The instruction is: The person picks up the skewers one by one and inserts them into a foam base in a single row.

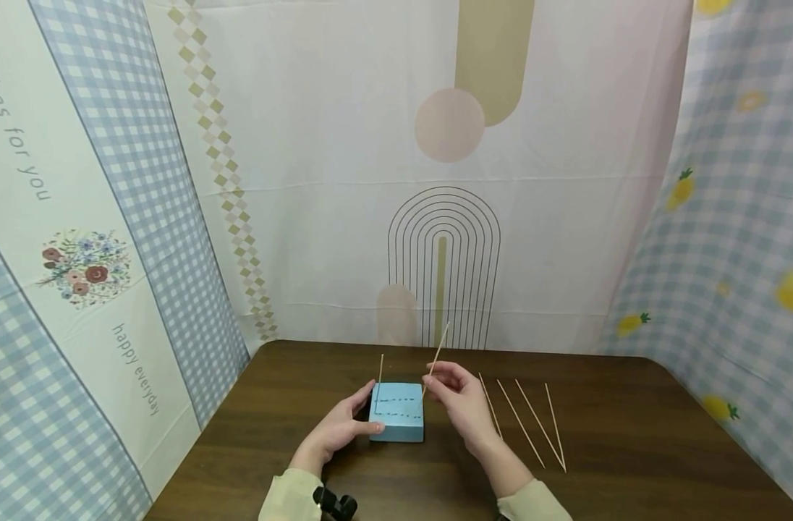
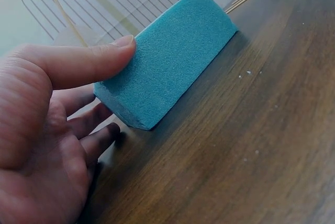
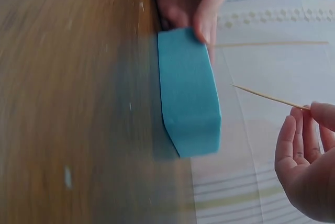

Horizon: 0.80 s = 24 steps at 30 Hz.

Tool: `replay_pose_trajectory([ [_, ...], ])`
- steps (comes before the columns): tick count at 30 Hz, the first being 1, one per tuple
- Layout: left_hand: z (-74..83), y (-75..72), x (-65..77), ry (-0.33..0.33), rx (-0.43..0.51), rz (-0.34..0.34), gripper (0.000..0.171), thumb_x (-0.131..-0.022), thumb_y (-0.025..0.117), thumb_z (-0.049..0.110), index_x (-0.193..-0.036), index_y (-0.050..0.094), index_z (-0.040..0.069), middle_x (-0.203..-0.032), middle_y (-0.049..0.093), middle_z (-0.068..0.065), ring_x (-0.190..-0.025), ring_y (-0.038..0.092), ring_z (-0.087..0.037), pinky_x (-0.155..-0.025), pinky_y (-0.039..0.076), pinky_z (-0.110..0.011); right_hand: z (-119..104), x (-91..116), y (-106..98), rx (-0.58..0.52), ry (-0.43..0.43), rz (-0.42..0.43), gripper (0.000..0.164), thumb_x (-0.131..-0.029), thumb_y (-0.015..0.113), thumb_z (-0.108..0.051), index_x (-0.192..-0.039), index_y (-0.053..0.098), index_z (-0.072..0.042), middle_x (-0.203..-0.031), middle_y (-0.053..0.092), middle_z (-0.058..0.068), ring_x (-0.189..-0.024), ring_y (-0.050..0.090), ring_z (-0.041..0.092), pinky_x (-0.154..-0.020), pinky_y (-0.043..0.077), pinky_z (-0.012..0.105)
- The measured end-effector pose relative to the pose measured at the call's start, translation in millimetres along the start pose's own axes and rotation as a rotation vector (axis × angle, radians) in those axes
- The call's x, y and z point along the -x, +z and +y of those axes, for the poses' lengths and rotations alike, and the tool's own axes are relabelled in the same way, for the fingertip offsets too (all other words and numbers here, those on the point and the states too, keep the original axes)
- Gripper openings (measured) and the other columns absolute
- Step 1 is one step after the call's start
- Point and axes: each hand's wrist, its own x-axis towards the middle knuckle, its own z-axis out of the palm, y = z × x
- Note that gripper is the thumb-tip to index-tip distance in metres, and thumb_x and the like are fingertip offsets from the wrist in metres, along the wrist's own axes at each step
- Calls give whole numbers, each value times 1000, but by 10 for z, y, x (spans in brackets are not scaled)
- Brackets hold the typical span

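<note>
A light-blue foam block sits on the table, its top marked with two rows of dark dots. My left hand grips its left side, thumb on the front face and fingers along the side and back, as the left wrist view shows. One bamboo skewer stands upright at the block's left part. Between thumb and fingertips my right hand pinches a second skewer. It slants, with its pointed lower end near the block's right side in the head view; the right wrist view shows that tip apart from the block.
Several loose skewers lie on the brown wooden table to the right of my right hand. Small pale crumbs dot the tabletop. Printed cloths hang behind the table and at both sides.
</note>
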Motion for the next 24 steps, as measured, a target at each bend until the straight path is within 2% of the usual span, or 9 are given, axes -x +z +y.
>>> replay_pose_trajectory([
  [7,6,0,6,-7,8,-8,96,-89,86,19,-168,34,5,-171,31,-25,-157,26,-48,-123,22,-67,35,-8,262,-47,-41,-18,23,-99,77,-6,-121,74,0,-110,77,23,-95,75,21,-83,61,29],
  [13,6,-14,-3,-15,24,-24,98,-90,86,23,-168,31,4,-171,30,-25,-158,24,-47,-124,20,-67,72,14,459,-7,-83,-66,22,-101,76,-11,-122,75,-5,-112,78,18,-101,75,28,-85,61,28],
  [18,14,-21,2,-18,30,-29,97,-91,85,23,-169,30,4,-171,29,-26,-159,23,-47,-124,20,-68,96,40,528,26,-116,-75,20,-102,75,-12,-121,76,-7,-112,78,15,-103,75,30,-86,61,28],
  [24,14,-20,-7,-14,28,-30,97,-91,85,22,-169,30,3,-171,29,-26,-159,23,-47,-124,20,-67,107,63,539,14,-127,-88,20,-102,74,-10,-121,76,-6,-116,76,22,-107,75,30,-89,61,29],
])
